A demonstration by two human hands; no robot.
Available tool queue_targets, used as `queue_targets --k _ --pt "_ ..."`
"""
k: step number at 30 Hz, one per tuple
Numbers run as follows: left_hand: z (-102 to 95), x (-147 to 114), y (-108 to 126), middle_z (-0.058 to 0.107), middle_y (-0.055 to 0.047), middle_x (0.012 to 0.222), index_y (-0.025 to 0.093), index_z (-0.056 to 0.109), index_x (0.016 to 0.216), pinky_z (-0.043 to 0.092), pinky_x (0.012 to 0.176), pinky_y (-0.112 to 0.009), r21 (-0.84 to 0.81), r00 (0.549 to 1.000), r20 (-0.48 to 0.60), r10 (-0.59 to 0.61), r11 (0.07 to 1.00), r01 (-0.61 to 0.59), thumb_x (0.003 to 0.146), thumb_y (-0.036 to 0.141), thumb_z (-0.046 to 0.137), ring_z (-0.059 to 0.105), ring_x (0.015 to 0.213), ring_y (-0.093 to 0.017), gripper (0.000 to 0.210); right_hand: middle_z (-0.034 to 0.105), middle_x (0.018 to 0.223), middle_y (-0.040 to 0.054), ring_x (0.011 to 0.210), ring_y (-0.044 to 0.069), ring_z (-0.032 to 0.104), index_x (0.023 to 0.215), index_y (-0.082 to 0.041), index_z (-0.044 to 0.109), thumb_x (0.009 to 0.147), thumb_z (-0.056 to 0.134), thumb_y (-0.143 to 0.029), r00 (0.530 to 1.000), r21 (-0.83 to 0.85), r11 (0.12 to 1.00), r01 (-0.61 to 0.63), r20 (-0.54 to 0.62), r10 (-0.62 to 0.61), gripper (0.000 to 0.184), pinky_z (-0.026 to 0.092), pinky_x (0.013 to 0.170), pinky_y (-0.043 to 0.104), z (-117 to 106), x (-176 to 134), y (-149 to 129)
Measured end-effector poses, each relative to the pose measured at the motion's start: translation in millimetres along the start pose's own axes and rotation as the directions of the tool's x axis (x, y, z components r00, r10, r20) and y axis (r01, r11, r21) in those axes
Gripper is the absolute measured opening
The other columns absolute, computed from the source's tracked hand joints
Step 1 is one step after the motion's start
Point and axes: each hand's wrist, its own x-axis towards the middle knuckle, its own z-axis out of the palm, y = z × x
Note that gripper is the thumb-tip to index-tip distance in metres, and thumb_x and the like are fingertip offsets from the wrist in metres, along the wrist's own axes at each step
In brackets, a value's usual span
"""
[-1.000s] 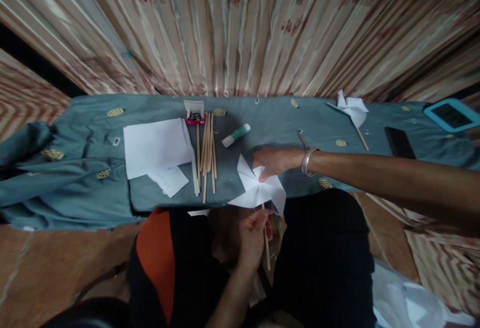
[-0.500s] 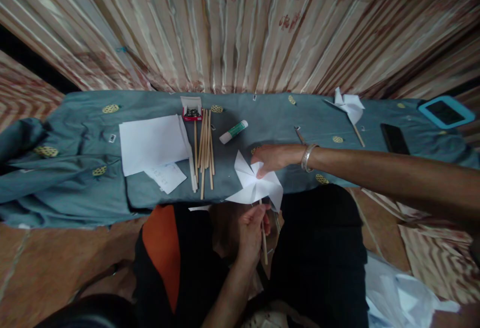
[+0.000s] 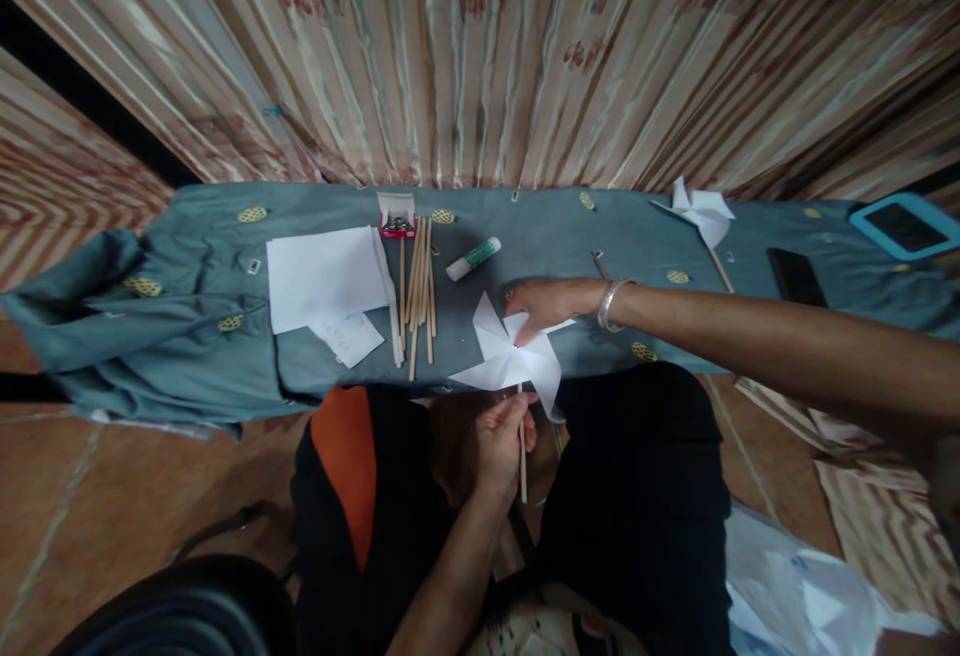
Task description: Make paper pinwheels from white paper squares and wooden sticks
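Note:
Over the near edge of the table is a white paper pinwheel on a thin wooden stick. My left hand is closed around that stick just below the paper blades. From the right, my right hand reaches across with curled fingers, a digit pressed at the pinwheel's centre. Part of a blade is covered by this hand, and its other fingertips are hard to see. A silver bracelet circles the right wrist.
Left on the cloth-covered table lie white paper sheets, several wooden sticks, a red box of tacks and a glue stick. Farther right are another pinwheel, a black phone and a blue-framed device.
The pinwheel's blades have turned slightly and face the camera more. Its stick stands more upright. Both hands stay on it, and the whole view has shifted a little.

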Motion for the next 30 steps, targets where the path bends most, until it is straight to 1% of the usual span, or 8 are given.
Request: queue_targets --k 8,13,16,20,23,25,27,30 --pt "1.3 1.2 2.8 0.049 0.005 0.048 0.012 0.073 0.074 0.022 0.041 -0.021 0.023 0.999 -0.019 0.028 0.999 -0.028 0.060 0.051 0.077 0.037 0.036 -0.003 0.042 0.063 0.068 0.0007 0.067 0.016 0.055 0.078 -0.012 0.071 0.077 0.067 -0.035 0.984 0.183 0.981 0.061 -0.178 -0.028 0.024 0.035 0.059 0.024 19.9 -23.4 3.2" --pt "-1.8 1.8 9.1 0.052 0.004 0.048 0.012 0.073 0.072 0.026 0.041 -0.021 0.093 0.996 -0.060 0.061 0.994 -0.056 0.058 0.053 0.078 0.040 0.037 -0.005 0.044 0.060 0.067 -0.0012 0.064 0.014 0.054 0.080 -0.015 0.068 0.084 0.061 -0.039 0.909 0.335 0.940 0.063 -0.409 0.085 0.026 0.034 0.059 0.024 56.5 -49.1 6.8" --pt "-8.0 2.4 14.0 0.055 0.003 0.052 0.012 0.073 0.072 0.029 0.042 -0.021 0.136 0.991 -0.070 0.116 0.985 -0.105 0.058 0.056 0.079 0.041 0.039 -0.005 0.047 0.064 0.072 0.0009 0.068 0.016 0.056 0.082 -0.017 0.068 0.088 0.059 -0.039 0.790 0.329 0.939 0.104 -0.600 0.123 0.024 0.038 0.063 0.026 77.5 -68.2 -1.6" --pt "-16.0 0.7 25.0 0.057 0.003 0.055 0.015 0.074 0.082 0.032 0.045 -0.019 0.162 0.967 -0.086 0.238 0.961 -0.222 0.062 0.055 0.079 0.044 0.044 -0.006 0.045 0.068 0.080 0.0040 0.079 0.019 0.061 0.087 -0.020 0.067 0.094 0.054 -0.035 0.528 0.236 0.956 0.173 -0.842 0.113 0.021 0.044 0.076 0.030 102.1 -91.5 -23.7" --pt "-16.2 -6.9 43.0 0.056 0.004 0.057 0.017 0.074 0.085 0.029 0.044 -0.016 0.095 0.938 -0.150 0.311 0.949 -0.300 0.062 0.050 0.081 0.040 0.046 -0.004 0.040 0.070 0.081 0.0039 0.078 0.019 0.062 0.089 -0.021 0.066 0.094 0.056 -0.029 0.351 0.145 0.965 0.217 -0.934 0.061 0.013 0.047 0.078 0.033 119.7 -104.1 -39.9" --pt "-13.8 -16.0 59.4 0.053 0.004 0.055 0.016 0.075 0.089 0.030 0.045 -0.015 0.064 0.932 -0.148 0.332 0.943 -0.326 0.064 0.047 0.081 0.040 0.047 -0.004 0.041 0.071 0.083 0.0039 0.078 0.019 0.063 0.092 -0.021 0.064 0.093 0.057 -0.023 0.271 0.070 0.972 0.226 -0.963 0.006 0.008 0.048 0.078 0.034 129.7 -111.2 -49.1" --pt "-11.0 -27.2 76.5 0.051 0.004 0.049 0.014 0.076 0.097 0.028 0.043 -0.016 0.104 0.931 -0.054 0.362 0.929 -0.355 0.072 0.048 0.074 0.035 0.044 -0.004 0.042 0.072 0.086 0.0048 0.081 0.020 0.064 0.097 -0.021 0.063 0.091 0.058 -0.019 0.209 -0.017 0.976 0.215 -0.976 -0.063 0.009 0.049 0.078 0.035 136.8 -118.6 -57.7" --pt "-7.1 -44.7 99.2 0.074 -0.009 0.080 0.014 0.077 0.091 0.027 0.040 -0.018 0.169 0.902 0.085 0.424 0.886 -0.432 0.075 0.046 0.072 0.033 0.041 -0.002 0.036 0.073 0.092 0.0067 0.087 0.021 0.065 0.102 -0.021 0.062 0.089 0.058 -0.015 0.161 -0.109 0.979 0.170 -0.977 -0.137 0.015 0.051 0.080 0.037 141.1 -130.2 -69.9"
